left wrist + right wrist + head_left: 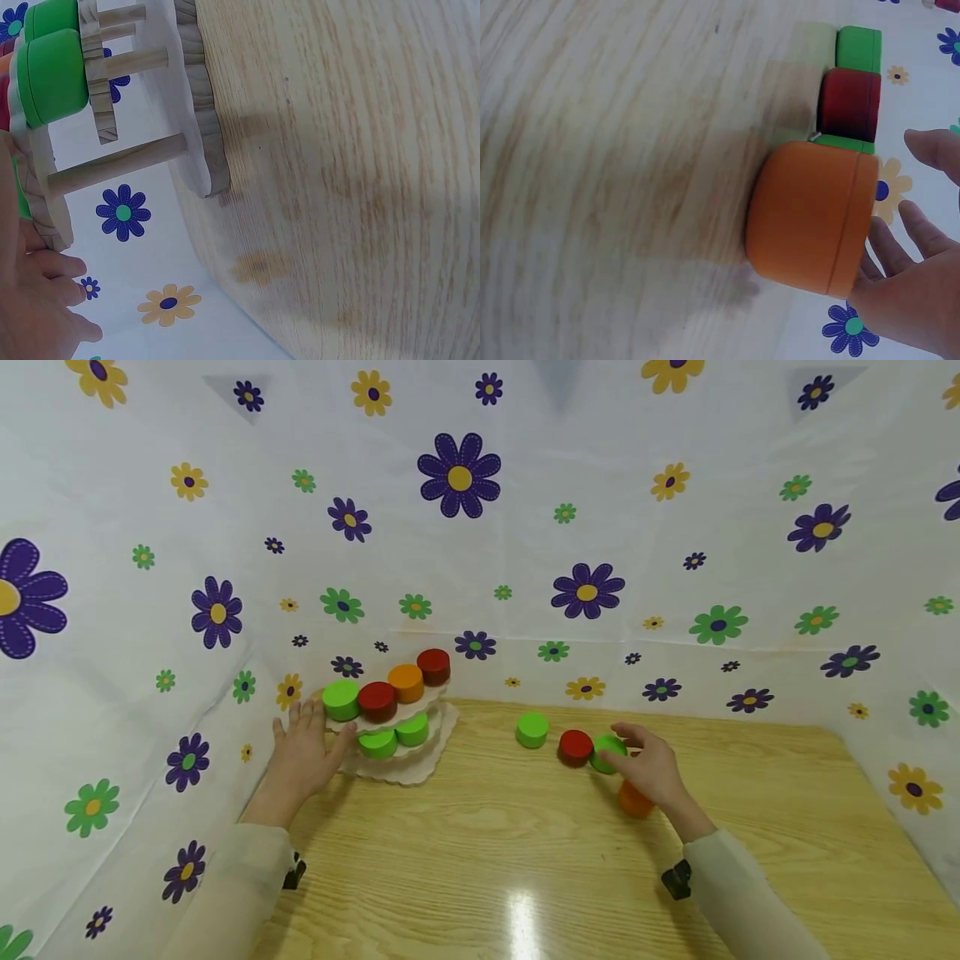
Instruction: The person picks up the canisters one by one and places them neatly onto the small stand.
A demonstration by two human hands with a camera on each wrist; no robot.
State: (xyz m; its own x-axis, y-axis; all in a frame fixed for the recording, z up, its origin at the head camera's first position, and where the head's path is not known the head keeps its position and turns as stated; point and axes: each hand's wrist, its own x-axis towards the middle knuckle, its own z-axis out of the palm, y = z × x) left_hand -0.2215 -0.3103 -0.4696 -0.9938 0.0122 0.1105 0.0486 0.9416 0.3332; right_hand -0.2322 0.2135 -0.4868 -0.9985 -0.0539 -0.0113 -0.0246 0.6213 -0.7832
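Observation:
A tiered wooden stand with scalloped edges (416, 770) stands at the left. Its top shelf carries a light green round container (341, 700), a dark red one (377, 702), an orange one (406, 683) and another red one (433, 667). My left hand (303, 762) rests at the shelf's left end, thumb along the front rim. On the right, my right hand (651, 768) hovers with spread fingers over a green round container (608, 753). Just below that hand sits an orange container (810, 217). Beside the green one is a red container (575, 748).
Another green container (532, 730) sits left of the red one on the wooden table (465, 860). Two green containers (377, 744) stand on the stand's lower shelf. Flower-printed white cloth (525, 552) rises behind the table and along both sides.

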